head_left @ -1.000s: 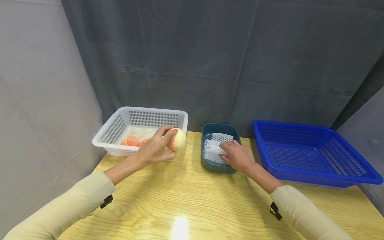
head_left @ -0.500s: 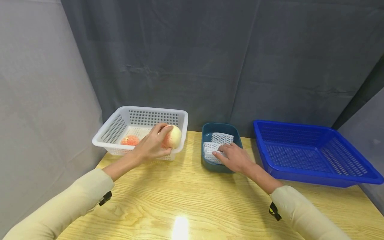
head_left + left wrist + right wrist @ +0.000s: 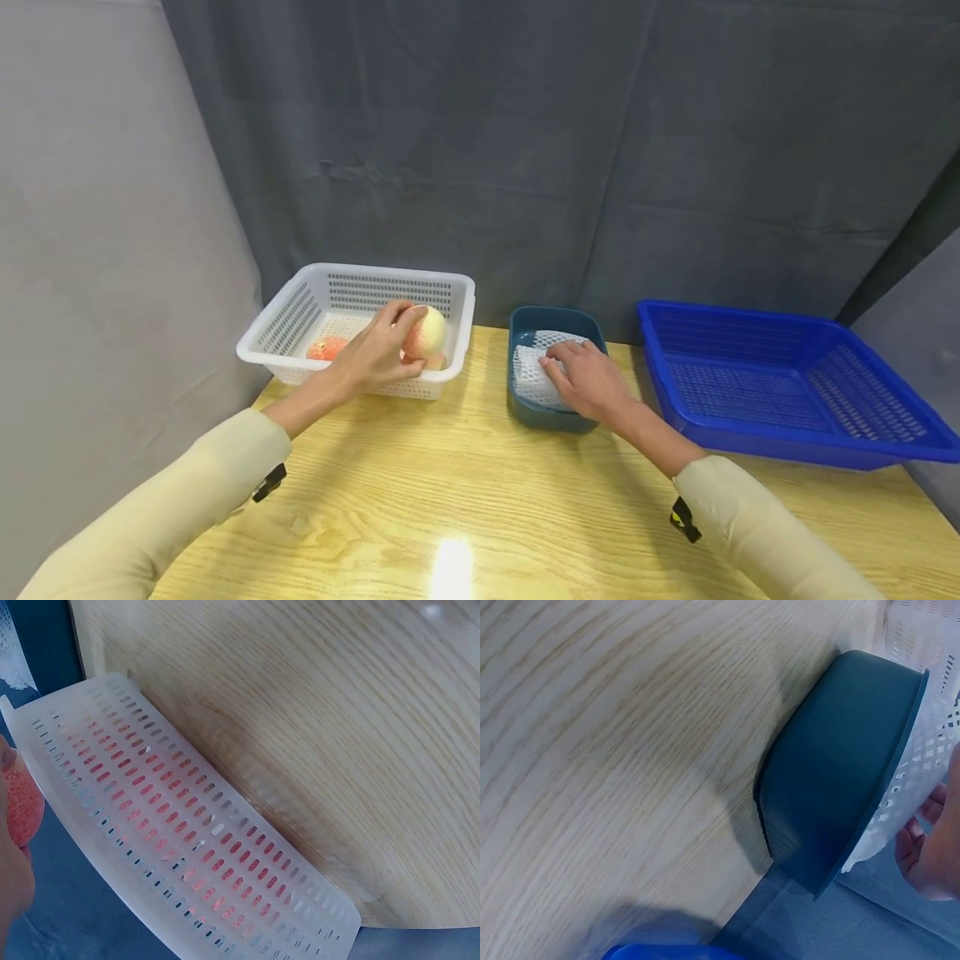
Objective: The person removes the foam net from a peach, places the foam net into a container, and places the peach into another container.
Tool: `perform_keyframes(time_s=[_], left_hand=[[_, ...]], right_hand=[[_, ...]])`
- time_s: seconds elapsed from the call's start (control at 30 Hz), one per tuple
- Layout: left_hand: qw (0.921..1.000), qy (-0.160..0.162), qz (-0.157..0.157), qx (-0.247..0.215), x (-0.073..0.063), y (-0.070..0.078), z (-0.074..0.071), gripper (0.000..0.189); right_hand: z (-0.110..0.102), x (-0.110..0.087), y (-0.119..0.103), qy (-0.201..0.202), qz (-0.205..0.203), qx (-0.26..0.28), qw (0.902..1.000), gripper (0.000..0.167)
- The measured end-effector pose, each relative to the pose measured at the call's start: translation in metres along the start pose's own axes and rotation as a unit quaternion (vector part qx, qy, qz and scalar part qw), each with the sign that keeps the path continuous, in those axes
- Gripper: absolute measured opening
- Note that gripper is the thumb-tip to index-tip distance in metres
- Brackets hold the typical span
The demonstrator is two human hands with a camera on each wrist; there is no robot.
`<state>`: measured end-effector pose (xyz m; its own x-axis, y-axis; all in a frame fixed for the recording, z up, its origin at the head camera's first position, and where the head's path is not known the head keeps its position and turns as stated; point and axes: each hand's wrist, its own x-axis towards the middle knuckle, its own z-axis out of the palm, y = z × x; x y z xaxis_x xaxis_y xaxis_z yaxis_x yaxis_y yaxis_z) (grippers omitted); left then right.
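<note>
My left hand grips a red and pale-yellow peach between thumb and fingers, over the front right of the white slotted basket. In that basket, another peach lies at the left, and part of one shows below the held fruit; my hand hides some of the inside. My right hand reaches into the dark teal box. Its curled fingers pinch a white foam fruit net. In the right wrist view, the net sticks up above the box's rim.
A blue slotted basket stands at the right of the wooden table. A further white foam net lies at the back of the teal box. Dark grey cloth hangs behind the containers.
My left hand has moved left and slightly away with the peach, from the basket's right front rim to over its inside. My right hand has shifted its fingers on the nets within the box.
</note>
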<state>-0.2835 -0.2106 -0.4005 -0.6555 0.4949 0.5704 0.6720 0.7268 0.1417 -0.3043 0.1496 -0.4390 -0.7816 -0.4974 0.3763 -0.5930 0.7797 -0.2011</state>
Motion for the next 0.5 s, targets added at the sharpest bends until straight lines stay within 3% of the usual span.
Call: perform_keyframes(time_s=[0.27,0.5], left_hand=[[1.0,0.002,-0.006,-0.002,0.003,-0.007,0.001,0.069],[0.9999,-0.008,-0.011,-0.004,0.006,-0.012,0.002,0.068]], right_hand=[[-0.002,0.007,-0.006,0.018,-0.01,-0.007,0.9998,0.042],[-0.005,0.015,-0.016,0.048,-0.04,-0.003,0.9981,0.037]])
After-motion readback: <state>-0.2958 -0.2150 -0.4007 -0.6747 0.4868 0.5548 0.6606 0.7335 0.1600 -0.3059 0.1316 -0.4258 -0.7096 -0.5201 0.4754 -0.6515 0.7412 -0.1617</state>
